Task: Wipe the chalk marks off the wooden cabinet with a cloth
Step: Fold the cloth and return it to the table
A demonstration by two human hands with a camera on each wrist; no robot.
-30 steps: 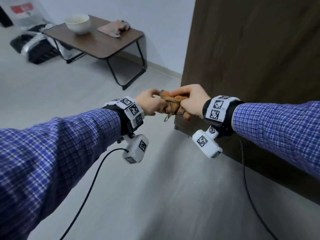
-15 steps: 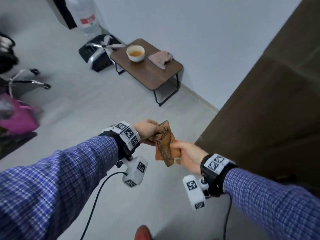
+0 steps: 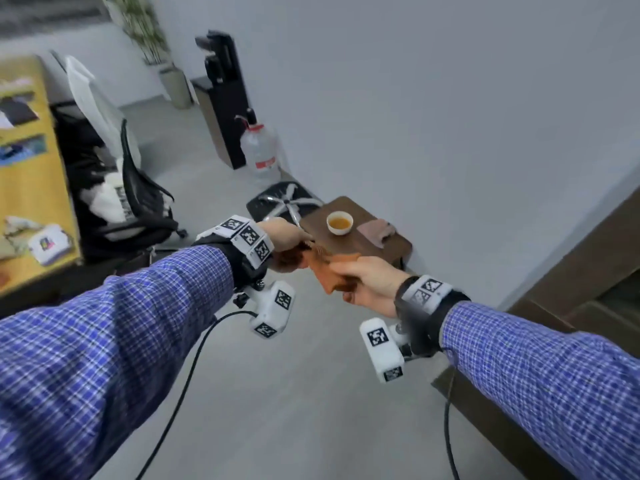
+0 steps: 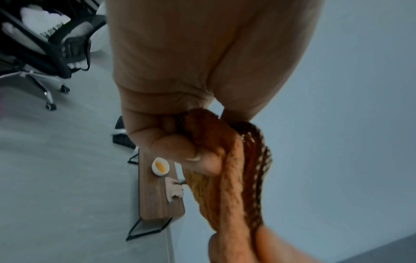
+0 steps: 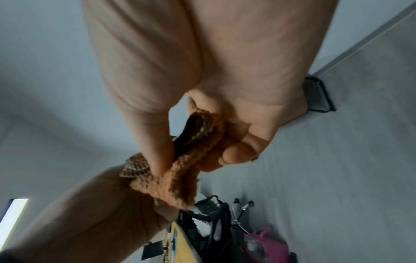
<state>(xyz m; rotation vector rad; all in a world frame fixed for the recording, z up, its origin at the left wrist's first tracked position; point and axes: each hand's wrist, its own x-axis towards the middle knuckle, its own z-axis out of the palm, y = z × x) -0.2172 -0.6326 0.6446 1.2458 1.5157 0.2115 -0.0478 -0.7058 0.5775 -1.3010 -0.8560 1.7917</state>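
An orange-brown woven cloth (image 3: 329, 273) stretches between both hands in mid-air. My left hand (image 3: 287, 239) grips one end, its fingers curled round the bunched cloth (image 4: 216, 153). My right hand (image 3: 367, 282) pinches the other end between thumb and fingers, with the folded cloth (image 5: 191, 154) in its grasp. The dark wooden cabinet (image 3: 568, 282) stands at the right edge of the head view, behind my right arm. No chalk marks show on the part of it in view.
A low wooden table (image 3: 391, 247) beyond the hands carries a white cup of tea (image 3: 339, 222) and a pinkish rag (image 3: 376, 230). A water bottle (image 3: 260, 152), a black office chair (image 3: 138, 199) and a yellow desk (image 3: 31, 188) stand to the left.
The head view has swung left, away from the cabinet and toward the room. Both hands kept the cloth, moved away from the cabinet face, and the cloth has been pulled out from a bundle.
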